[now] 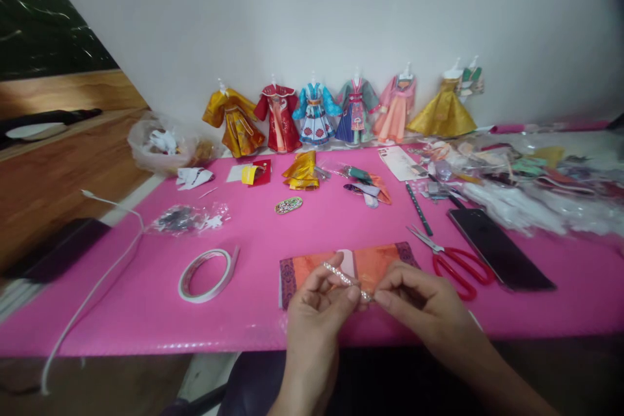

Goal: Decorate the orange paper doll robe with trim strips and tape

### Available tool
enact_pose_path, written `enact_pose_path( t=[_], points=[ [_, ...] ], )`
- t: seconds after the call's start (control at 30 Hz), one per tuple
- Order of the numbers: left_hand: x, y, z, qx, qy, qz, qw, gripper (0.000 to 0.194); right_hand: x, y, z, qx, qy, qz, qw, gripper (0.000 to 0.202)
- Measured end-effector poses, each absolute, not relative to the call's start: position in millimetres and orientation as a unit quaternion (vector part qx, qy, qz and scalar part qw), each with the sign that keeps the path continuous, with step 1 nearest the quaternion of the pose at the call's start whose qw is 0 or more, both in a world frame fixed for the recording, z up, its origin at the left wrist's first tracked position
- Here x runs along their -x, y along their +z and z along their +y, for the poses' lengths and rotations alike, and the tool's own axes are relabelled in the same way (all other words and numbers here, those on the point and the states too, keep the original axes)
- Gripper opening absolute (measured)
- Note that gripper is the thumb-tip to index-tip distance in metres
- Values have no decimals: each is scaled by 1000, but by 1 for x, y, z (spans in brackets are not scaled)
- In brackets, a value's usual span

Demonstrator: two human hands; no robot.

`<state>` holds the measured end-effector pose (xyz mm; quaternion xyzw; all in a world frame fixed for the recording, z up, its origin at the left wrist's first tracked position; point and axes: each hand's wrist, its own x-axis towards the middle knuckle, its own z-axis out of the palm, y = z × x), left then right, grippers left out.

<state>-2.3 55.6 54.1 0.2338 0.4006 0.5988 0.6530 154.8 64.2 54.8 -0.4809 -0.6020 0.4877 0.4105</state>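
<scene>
Between my two hands is a narrow, glittery silver strip (340, 275). My left hand (322, 302) is closed around it, thumb pressing on it near its right part. My right hand (414, 296) pinches the strip's right end between thumb and fingertips. Beneath both hands lies an orange cloth piece (312, 265) with purple patterned ends and a pale patch in the middle; the hands cover part of it. Scissors (453, 260) with red handles rest just right of my right hand, blades parted. To the left sits a roll of white tape (205, 276) with its end loose.
Several dressed doll forms, including a red gown (277, 120), stand along the wall. A black phone (500, 249), a dark pen (419, 208), bagged fabric pieces (526, 169) and a glittery oval clip (289, 205) lie on the pink table (253, 227). A white cable (104, 279) crosses the left edge.
</scene>
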Motion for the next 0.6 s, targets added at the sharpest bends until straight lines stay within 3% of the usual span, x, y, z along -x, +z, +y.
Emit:
enact_pose_path(
  t=[0.13,0.4,0.6],
  points=[
    [2,54,56,-227,607,411,641,47,-160,52,64,477,519,-593,389,22],
    [-2,48,49,-310,573,455,607,51,-164,59,65,466,515,-559,453,21],
    [0,50,51,-296,593,452,597,52,-174,56,70,494,578,-411,504,36]
  ],
)
